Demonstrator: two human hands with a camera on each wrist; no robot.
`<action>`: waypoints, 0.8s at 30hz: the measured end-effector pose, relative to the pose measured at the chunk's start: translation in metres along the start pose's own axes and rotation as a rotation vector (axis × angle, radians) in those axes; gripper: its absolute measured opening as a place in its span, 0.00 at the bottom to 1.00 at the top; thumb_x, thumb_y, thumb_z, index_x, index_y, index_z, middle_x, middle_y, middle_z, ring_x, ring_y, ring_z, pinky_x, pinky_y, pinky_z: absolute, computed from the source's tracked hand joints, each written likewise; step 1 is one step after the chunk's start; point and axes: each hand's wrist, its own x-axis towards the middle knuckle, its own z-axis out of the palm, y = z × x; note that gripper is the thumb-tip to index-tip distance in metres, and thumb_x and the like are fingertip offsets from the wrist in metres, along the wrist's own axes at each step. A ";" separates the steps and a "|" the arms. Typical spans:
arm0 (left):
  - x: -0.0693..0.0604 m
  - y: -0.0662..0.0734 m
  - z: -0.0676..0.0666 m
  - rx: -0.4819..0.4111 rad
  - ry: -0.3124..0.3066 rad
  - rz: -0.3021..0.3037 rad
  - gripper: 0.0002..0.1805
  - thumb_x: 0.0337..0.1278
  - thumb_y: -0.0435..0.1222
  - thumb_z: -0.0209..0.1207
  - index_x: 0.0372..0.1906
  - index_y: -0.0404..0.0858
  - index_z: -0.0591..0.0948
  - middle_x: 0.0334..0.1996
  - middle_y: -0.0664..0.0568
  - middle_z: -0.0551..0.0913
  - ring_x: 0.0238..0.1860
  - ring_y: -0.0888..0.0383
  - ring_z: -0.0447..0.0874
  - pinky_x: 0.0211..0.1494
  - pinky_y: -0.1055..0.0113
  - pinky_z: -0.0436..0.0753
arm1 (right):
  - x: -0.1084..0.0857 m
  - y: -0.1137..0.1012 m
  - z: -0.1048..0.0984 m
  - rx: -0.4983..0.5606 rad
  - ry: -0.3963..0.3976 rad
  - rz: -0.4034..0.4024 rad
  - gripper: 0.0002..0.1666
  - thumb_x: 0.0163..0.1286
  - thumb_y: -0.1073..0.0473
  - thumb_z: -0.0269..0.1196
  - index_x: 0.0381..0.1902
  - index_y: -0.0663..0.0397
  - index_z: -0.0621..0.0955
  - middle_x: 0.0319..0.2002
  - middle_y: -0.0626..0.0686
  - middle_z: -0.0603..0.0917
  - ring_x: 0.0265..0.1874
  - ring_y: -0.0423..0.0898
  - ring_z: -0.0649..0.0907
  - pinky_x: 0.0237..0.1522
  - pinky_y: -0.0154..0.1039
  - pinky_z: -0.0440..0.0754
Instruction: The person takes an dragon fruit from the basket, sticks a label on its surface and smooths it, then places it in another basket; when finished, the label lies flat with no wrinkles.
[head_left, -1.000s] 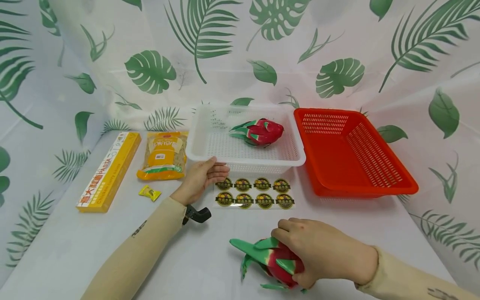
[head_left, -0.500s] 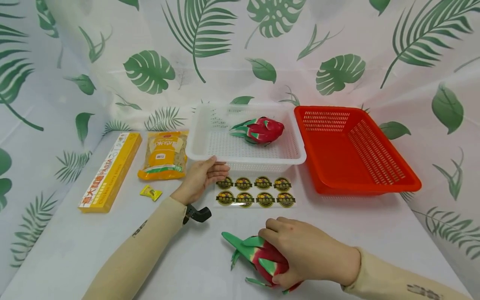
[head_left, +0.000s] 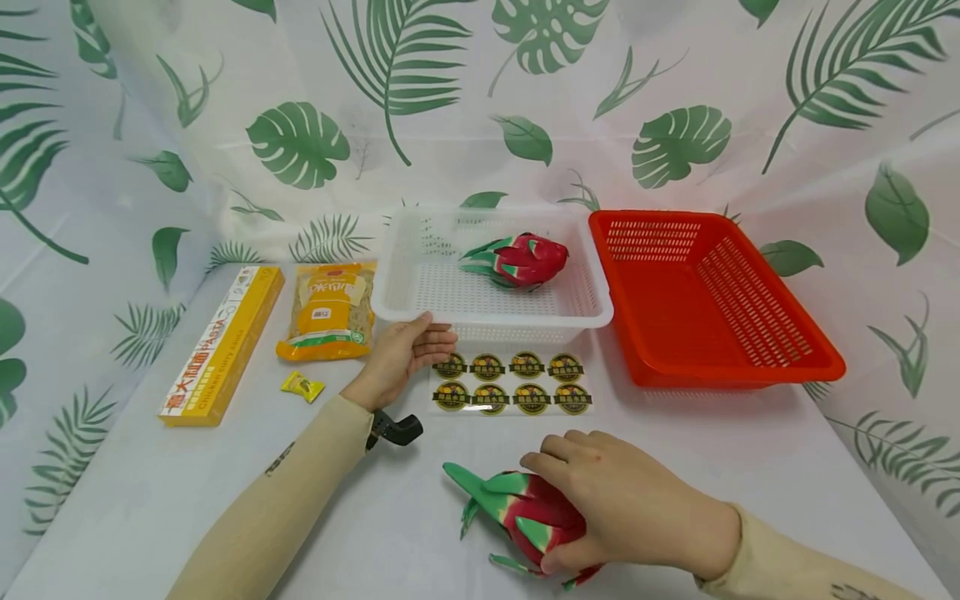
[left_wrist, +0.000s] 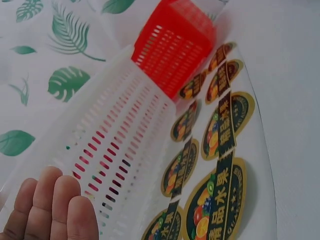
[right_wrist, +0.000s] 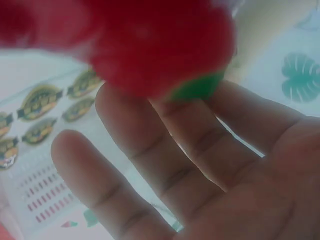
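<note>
A red dragon fruit with green scales lies on the table at the front, partly covered by my right hand. That hand's thumb and fingers rest loosely about the fruit; in the right wrist view its fingers look nearly straight and spread against the red skin. My left hand is at the front left corner of a white basket, thumb by the rim. Its fingers stand straight before the slotted wall. Inside the white basket is a second dragon fruit.
Right of the white basket stands a red basket. A sheet of round stickers lies in front of the white one. On the left are a yellow pasta box, an orange food bag and a small yellow packet. Leaf-patterned cloth hangs behind.
The right hand brought the front dragon fruit slightly left, then its fingers loosened and it shifted a little right while the fruit stayed. The left hand kept its place.
</note>
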 end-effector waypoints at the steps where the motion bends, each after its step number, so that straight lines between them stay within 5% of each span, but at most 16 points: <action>1: 0.000 0.000 0.000 0.011 0.009 0.003 0.31 0.85 0.48 0.43 0.65 0.23 0.75 0.43 0.54 0.89 0.45 0.61 0.89 0.56 0.68 0.87 | -0.001 0.001 -0.001 0.005 0.004 0.011 0.46 0.53 0.20 0.70 0.60 0.43 0.82 0.49 0.40 0.84 0.45 0.37 0.79 0.51 0.44 0.84; 7: 0.001 -0.005 -0.003 0.243 0.095 0.071 0.30 0.82 0.52 0.47 0.59 0.28 0.81 0.48 0.42 0.89 0.50 0.50 0.90 0.60 0.60 0.87 | -0.006 0.012 -0.007 0.031 0.072 0.079 0.51 0.56 0.11 0.56 0.57 0.43 0.85 0.48 0.41 0.86 0.46 0.40 0.83 0.53 0.48 0.86; 15: -0.004 -0.014 -0.012 0.851 0.160 0.266 0.14 0.74 0.40 0.61 0.53 0.37 0.87 0.46 0.46 0.91 0.45 0.51 0.89 0.51 0.57 0.87 | -0.009 0.036 -0.013 0.106 0.132 0.218 0.46 0.61 0.15 0.56 0.55 0.44 0.85 0.43 0.40 0.86 0.44 0.39 0.84 0.47 0.47 0.88; 24: -0.004 -0.018 -0.014 1.168 0.061 0.254 0.26 0.61 0.39 0.71 0.62 0.33 0.82 0.55 0.42 0.88 0.53 0.49 0.87 0.59 0.54 0.86 | 0.001 0.071 -0.007 0.211 0.158 0.341 0.35 0.66 0.30 0.68 0.57 0.50 0.86 0.38 0.43 0.85 0.37 0.40 0.81 0.39 0.39 0.83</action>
